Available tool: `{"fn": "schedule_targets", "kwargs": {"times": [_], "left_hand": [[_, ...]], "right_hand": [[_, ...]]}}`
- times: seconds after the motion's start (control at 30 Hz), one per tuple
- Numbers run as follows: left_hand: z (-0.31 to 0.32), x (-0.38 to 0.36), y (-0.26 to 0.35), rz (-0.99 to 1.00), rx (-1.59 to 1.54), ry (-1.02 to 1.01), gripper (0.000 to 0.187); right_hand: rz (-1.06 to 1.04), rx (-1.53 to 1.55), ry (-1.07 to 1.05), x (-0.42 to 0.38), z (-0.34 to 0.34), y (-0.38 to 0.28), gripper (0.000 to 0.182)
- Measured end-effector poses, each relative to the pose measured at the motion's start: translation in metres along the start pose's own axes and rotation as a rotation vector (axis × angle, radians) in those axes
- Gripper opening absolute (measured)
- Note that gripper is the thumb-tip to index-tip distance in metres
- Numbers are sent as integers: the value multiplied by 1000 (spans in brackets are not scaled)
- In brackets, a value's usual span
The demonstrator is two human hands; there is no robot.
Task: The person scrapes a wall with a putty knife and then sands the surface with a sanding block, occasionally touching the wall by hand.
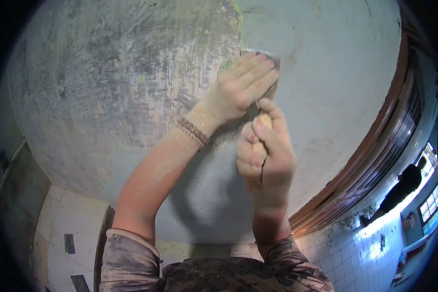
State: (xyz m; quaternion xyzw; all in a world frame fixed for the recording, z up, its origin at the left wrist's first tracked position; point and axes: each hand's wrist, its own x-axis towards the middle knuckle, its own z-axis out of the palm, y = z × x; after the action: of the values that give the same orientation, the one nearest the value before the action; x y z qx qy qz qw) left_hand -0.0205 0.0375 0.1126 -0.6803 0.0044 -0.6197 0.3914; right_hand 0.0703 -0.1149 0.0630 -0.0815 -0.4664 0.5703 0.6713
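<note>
A paint scraper with a wide metal blade (276, 60) rests against the wall (321, 97), its blade pointing up. Its light handle is wrapped by my right hand (270, 148), which is closed around it below the blade. My left hand (243, 87) lies with fingers stretched out flat over the blade, pressing on it; the thumb is hidden. Left of the blade, the scraped wall patch (155, 82) is mottled grey with a few green flecks. Pale green paint covers the wall to the right. Dust specks dot my left forearm.
A brown wooden frame (392, 121) edges the wall on the right. Beyond it, a person in dark clothes (404, 187) stands near bright windows on a tiled floor (345, 258). At lower left is a pale tiled surface (73, 226) with dark strips.
</note>
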Motion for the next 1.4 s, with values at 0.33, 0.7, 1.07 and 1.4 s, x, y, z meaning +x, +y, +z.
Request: {"fn": "schedule_targets", "kwargs": {"times": [0.33, 0.7, 1.07, 1.4], "left_hand": [[-7, 27, -11, -6, 26, -55, 37], [-8, 54, -59, 48, 65, 67, 31], [-9, 61, -66, 73, 27, 57, 28], [-6, 76, -69, 62, 6, 56, 32]], "right_hand": [[-9, -6, -20, 19, 16, -19, 34], [-64, -25, -56, 61, 50, -16, 32], [-57, 11, -51, 64, 52, -19, 31], [-164, -71, -34, 77, 64, -28, 31]]}}
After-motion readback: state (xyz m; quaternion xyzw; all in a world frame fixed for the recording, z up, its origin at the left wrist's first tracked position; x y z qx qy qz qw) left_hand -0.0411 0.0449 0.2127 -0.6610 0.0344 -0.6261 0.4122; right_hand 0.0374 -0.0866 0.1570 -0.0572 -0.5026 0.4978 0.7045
